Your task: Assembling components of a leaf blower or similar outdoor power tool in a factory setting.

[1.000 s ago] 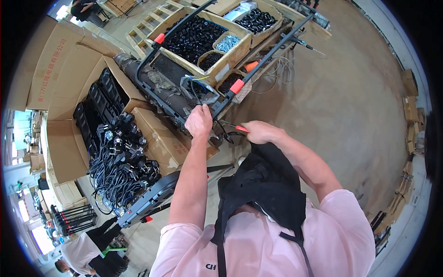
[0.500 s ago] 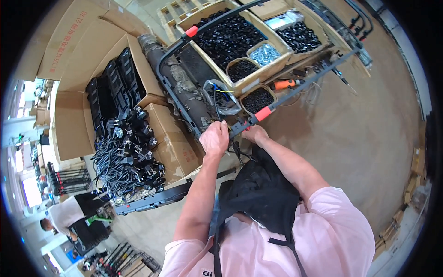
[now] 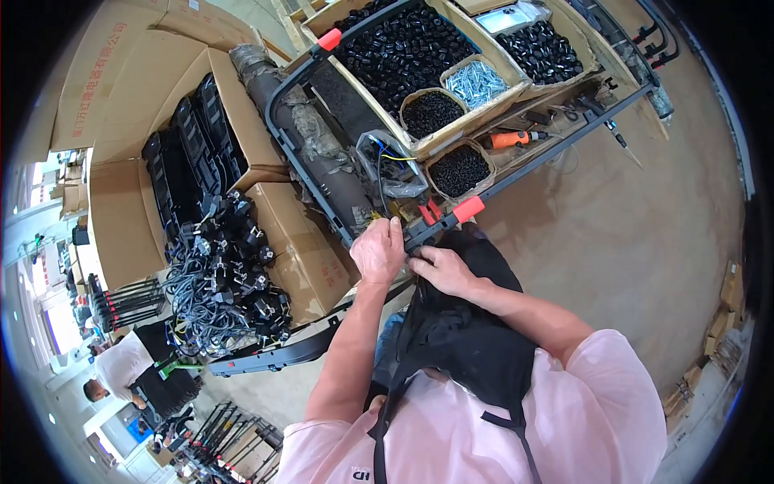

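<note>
A large dark grey tubular frame with red sleeves lies across the workbench, its near corner in front of me. My left hand is wrapped round the frame by that corner, thumb pointing away from me. Just to its right, my right hand has its fingers curled in against the underside of the corner. What those fingertips pinch is hidden. A red clip-like piece sticks up from the frame beside the red sleeve. A plastic bag with wires lies just beyond my left hand.
Beyond the frame stand a wooden tray of black parts and bolts, and a small tub of black screws. An orange-handled power screwdriver lies to the right. Left are an open carton and plug cables. Another person works farther left.
My right hand has left the spot by the red clip and come left and nearer, under the frame's corner. The red clip now shows. My left hand keeps its hold.
</note>
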Action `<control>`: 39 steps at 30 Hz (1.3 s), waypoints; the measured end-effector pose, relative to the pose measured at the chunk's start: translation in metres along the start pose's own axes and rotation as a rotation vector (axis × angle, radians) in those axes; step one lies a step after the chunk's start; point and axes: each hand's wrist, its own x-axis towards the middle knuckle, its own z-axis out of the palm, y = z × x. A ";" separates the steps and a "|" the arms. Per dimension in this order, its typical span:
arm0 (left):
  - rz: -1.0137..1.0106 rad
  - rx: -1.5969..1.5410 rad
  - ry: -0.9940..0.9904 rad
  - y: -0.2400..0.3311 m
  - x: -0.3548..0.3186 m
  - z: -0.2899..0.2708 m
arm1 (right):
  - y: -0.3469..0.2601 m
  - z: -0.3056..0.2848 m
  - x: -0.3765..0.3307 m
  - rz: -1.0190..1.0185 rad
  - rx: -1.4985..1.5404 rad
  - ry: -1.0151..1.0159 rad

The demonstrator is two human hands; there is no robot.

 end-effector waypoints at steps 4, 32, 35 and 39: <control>0.024 -0.015 0.023 0.000 0.003 0.001 | 0.001 0.011 0.008 -0.004 0.058 0.111; -0.071 -0.098 0.027 0.008 0.002 0.009 | 0.023 -0.032 0.056 0.351 0.645 -0.619; -0.051 -0.046 0.000 -0.007 -0.020 0.006 | 0.021 -0.022 0.043 0.239 0.459 -0.584; -0.104 -0.125 0.055 -0.013 -0.027 0.000 | 0.001 -0.014 0.036 0.209 0.263 -0.379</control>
